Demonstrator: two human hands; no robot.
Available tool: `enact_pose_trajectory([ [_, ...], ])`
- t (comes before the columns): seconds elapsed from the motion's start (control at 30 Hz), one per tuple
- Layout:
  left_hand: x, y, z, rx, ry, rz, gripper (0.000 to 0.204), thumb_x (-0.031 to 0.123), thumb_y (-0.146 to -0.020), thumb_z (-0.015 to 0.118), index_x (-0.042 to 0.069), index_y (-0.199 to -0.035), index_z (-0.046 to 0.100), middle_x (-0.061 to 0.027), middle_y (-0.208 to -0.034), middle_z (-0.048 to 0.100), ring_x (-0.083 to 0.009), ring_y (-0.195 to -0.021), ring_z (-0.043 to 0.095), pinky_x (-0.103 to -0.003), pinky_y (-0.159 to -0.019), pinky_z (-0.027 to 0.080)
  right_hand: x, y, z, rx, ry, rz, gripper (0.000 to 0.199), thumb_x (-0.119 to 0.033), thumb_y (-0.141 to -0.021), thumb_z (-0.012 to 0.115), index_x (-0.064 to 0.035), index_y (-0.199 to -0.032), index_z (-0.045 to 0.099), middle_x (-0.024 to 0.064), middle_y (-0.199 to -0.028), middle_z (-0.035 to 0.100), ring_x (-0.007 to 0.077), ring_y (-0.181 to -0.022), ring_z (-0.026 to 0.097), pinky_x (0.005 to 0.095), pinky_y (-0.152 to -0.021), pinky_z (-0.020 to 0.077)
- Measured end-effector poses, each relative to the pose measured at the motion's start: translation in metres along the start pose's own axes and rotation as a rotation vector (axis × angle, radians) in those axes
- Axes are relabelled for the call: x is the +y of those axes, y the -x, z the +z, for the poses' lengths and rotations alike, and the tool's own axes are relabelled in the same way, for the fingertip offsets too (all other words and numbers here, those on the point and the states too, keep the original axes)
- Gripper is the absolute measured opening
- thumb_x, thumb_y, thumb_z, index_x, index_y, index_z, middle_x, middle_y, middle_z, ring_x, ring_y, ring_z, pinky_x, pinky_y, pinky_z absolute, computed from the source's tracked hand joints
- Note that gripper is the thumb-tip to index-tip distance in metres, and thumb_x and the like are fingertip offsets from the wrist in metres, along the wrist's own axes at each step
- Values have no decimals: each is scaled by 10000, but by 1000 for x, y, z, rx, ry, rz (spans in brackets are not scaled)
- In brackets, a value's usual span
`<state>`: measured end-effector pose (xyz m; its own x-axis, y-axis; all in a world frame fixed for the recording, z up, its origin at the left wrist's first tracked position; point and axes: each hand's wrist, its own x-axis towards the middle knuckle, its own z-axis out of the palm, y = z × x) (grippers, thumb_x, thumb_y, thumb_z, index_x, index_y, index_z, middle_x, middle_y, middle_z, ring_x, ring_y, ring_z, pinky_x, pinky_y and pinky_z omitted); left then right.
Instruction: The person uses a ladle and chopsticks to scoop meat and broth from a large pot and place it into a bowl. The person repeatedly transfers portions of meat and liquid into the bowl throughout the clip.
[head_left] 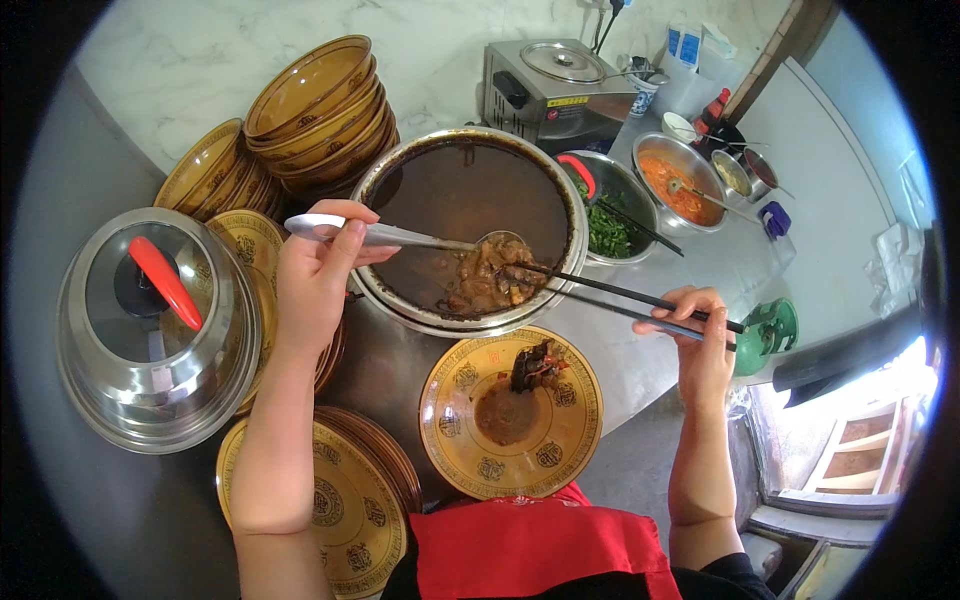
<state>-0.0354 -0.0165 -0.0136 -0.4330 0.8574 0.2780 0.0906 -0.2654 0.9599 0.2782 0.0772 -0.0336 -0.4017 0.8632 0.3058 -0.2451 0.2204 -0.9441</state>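
Fingers of the left hand pinched the ladle by its grey handle, its head in among the brown chunks. Right hand gripped a pair of dark chopsticks, tips at the same chunks, which sat in dark broth on the near side of the big round pot.

Rest, left to right: steel lid with a glass top and red handle, far left of the counter; stacked brown plates, near left; stacked brown bowls, far side by the wall. Just near of the pot, a brown dish held a brown puddle and a dark piece with red bits. Steel box with a round lid stood far, behind the pot. Chopped greens were right of the pot, orange-red food farther right, both in metal bowls.
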Motion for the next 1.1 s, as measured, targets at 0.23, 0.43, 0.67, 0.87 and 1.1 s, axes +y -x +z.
enact_pose_trajectory([
  [0.23,4,2,-5,17,-66,-17,158,136,-859,404,-6,-901,458,-125,-803,551,-215,-733,589,-320,-689,494,-1,-8,10,18,-31,-28,461,-407,-872,256,17,-810,427,151,-846,457,297,-712,580,378,-726,455],
  [0.43,7,2,-7,89,-25,-41,140,107,-851,424,-8,-895,491,-84,-800,546,-168,-712,590,-269,-668,499,-10,-9,-6,-103,-29,-4,577,-532,-823,228,9,-793,427,197,-869,498,304,-656,582,385,-662,478],
  [0.67,9,2,-5,73,-18,4,135,96,-852,416,-6,-894,493,-77,-784,549,-158,-715,587,-266,-667,498,-8,-12,12,-230,76,39,564,-525,-826,229,0,-827,434,146,-862,485,243,-731,588,332,-743,426],
  [0.87,14,2,-6,73,-19,23,130,95,-851,419,-4,-889,494,-76,-779,550,-148,-712,584,-263,-669,496,0,-14,17,-106,-8,-22,487,-436,-863,253,7,-752,418,131,-796,461,275,-666,586,321,-645,471],
  [1.1,14,4,-8,104,-37,24,137,107,-853,421,-3,-886,496,-75,-776,549,-155,-715,584,-270,-678,493,5,-13,13,10,-69,-11,447,-376,-882,238,7,-723,404,129,-771,440,281,-627,569,367,-606,506],
])
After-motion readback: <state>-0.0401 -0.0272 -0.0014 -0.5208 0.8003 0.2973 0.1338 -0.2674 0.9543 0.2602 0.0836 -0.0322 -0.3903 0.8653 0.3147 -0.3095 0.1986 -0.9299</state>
